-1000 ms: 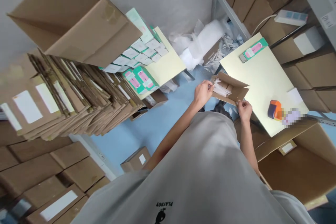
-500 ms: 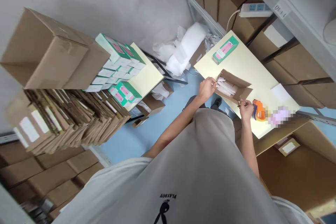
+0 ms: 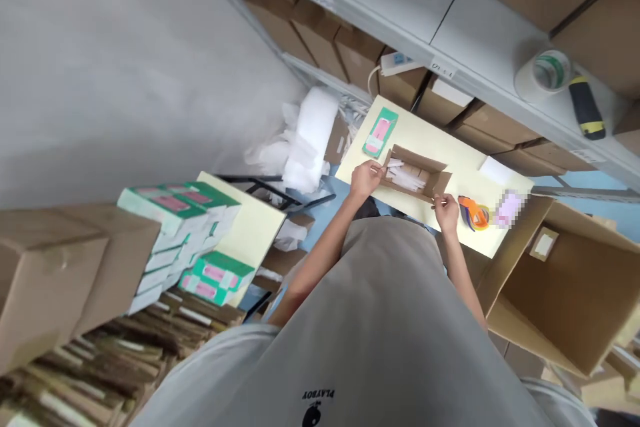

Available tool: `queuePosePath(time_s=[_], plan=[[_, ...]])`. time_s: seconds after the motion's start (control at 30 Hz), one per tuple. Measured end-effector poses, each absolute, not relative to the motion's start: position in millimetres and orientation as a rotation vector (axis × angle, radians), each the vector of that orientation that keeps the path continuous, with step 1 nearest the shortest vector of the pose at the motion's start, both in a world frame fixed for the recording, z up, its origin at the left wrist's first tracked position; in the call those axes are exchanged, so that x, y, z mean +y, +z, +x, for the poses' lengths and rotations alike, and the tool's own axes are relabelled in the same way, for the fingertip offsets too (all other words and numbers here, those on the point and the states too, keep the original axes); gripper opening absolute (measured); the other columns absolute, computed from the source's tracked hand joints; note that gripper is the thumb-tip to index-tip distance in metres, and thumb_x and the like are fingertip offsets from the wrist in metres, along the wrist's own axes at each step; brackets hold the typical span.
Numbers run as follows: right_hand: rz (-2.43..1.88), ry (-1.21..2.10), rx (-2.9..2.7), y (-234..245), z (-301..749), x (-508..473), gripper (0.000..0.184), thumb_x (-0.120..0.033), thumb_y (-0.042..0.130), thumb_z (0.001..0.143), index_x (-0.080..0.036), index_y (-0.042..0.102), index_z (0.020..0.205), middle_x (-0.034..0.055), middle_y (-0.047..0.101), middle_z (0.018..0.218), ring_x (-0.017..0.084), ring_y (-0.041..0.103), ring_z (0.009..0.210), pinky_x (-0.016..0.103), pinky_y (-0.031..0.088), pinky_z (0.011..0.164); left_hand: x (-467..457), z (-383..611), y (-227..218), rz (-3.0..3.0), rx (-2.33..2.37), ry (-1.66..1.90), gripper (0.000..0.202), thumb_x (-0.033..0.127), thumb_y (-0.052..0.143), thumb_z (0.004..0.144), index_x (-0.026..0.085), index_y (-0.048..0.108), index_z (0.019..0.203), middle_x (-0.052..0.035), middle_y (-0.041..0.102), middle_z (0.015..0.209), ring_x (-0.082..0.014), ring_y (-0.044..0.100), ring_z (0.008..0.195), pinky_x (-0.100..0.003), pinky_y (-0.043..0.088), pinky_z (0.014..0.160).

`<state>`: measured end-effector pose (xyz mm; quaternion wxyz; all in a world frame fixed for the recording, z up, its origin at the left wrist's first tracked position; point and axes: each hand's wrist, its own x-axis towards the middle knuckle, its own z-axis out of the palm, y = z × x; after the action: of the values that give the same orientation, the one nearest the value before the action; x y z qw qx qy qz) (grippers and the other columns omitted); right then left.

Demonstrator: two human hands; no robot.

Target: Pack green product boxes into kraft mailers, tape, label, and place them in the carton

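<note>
A small open cardboard box point(image 3: 434, 182) holding several white packets point(image 3: 405, 177) rests on the pale yellow table point(image 3: 455, 147). My left hand point(image 3: 367, 179) grips the box's left flap, fingers closed on it. At the box's near right corner, my right hand point(image 3: 445, 211) pinches the flap there. A green and pink carton point(image 3: 381, 132) lies flat on the table just beyond the box. An orange tape dispenser point(image 3: 473, 212) sits to the right of my right hand.
A big open cardboard carton point(image 3: 560, 280) stands right of the table. Shelves point(image 3: 450, 27) with brown boxes, a tape roll point(image 3: 545, 73) and a power strip point(image 3: 397, 63) rise behind. Left, a second table point(image 3: 250, 230) carries stacked green cartons point(image 3: 185, 213); flattened cardboard point(image 3: 100, 360) and white wrap point(image 3: 305, 140) lie nearby.
The view has swung to the right and tilted, so shelves now fill the top. The box has come down onto the table; both hands keep their hold on its flaps.
</note>
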<state>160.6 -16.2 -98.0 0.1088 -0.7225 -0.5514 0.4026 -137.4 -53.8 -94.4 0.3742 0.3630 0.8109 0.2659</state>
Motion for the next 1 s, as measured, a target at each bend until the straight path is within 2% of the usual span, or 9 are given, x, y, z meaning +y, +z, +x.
queuePosePath(time_s=[0.1,0.17,0.3,0.37,0.43,0.53,0.73,0.83,1.0], plan=[[-2.218,1.107,-1.546,-89,156,-16,0.051,-0.075,0.055,0.094,-0.025,0.062,0.091,0.0119,0.084,0.093,0.031,0.085,0.082,0.039,0.061,0.083,-39,-156,-98,0.979,2.009,0.683,0.014,0.038,0.074,0.102,0.024,0.08,0.102,-0.0077,0.086,0.109,-0.028,0.082,0.102,-0.036,0.061,0.098],[-2.264,1.062,-1.497,-83,154,-18,0.047,-0.071,0.056,0.095,-0.024,0.064,0.09,0.0132,0.085,0.094,0.031,0.085,0.082,0.04,0.061,0.084,-27,-168,-106,0.996,2.082,0.668,0.024,0.038,0.073,0.102,0.022,0.077,0.119,-0.0135,0.082,0.128,-0.0311,0.079,0.12,-0.04,0.059,0.109],[-2.323,1.016,-1.411,-72,147,-25,0.042,-0.062,0.057,0.096,-0.021,0.068,0.096,0.0153,0.086,0.103,0.029,0.082,0.08,0.04,0.06,0.086,1,-183,-128,0.991,2.192,0.467,0.077,0.035,0.084,0.091,0.007,0.055,0.157,-0.0331,0.058,0.161,-0.0474,0.06,0.15,-0.054,0.051,0.123],[-2.341,0.976,-1.392,-66,142,-29,0.041,-0.058,0.056,0.097,-0.02,0.07,0.101,0.0175,0.086,0.114,0.027,0.08,0.081,0.041,0.06,0.089,13,-183,-139,0.985,2.162,0.382,0.089,0.033,0.086,0.087,0.002,0.048,0.161,-0.0383,0.053,0.164,-0.0532,0.056,0.152,-0.059,0.051,0.122],[-2.354,0.898,-1.406,-60,139,-31,0.041,-0.054,0.056,0.099,-0.018,0.072,0.108,0.0199,0.085,0.123,0.027,0.078,0.083,0.042,0.06,0.094,22,-182,-147,0.987,2.147,0.364,0.085,0.028,0.085,0.084,0.002,0.05,0.157,-0.0396,0.055,0.161,-0.0542,0.057,0.15,-0.061,0.052,0.12],[-2.356,0.8,-1.438,-51,135,-35,0.043,-0.051,0.056,0.101,-0.015,0.073,0.117,0.0224,0.082,0.13,0.026,0.075,0.083,0.045,0.059,0.098,29,-183,-153,0.91,2.173,0.428,0.071,0.019,0.085,0.073,0.006,0.062,0.14,-0.0357,0.064,0.152,-0.0501,0.063,0.144,-0.059,0.054,0.119],[-2.241,0.809,-1.445,-35,132,-39,0.047,-0.056,0.054,0.104,-0.016,0.075,0.118,0.0199,0.083,0.126,0.028,0.078,0.092,0.043,0.061,0.096,23,-205,-133,0.44,1.743,0.89,0.038,0.027,0.082,0.075,0.018,0.072,0.11,-0.0108,0.082,0.112,-0.0279,0.08,0.11,-0.042,0.069,0.098],[-2.093,0.911,-1.465,-25,129,-35,0.049,-0.059,0.055,0.103,-0.017,0.075,0.119,0.0177,0.084,0.12,0.028,0.08,0.095,0.041,0.063,0.093,12,-208,-104,0.577,1.622,1.078,0.05,0.027,0.085,0.074,0.021,0.072,0.123,-0.0087,0.081,0.125,-0.0252,0.079,0.119,-0.037,0.068,0.103],[-1.868,1.017,-1.522,-11,123,-16,0.046,-0.055,0.06,0.101,-0.019,0.073,0.126,0.0152,0.085,0.119,0.028,0.079,0.11,0.042,0.064,0.097,-1,-182,-53,0.997,1.51,0.983,0.084,0.024,0.092,0.069,0.022,0.063,0.148,-0.0115,0.07,0.152,-0.0323,0.067,0.146,-0.039,0.064,0.111]])
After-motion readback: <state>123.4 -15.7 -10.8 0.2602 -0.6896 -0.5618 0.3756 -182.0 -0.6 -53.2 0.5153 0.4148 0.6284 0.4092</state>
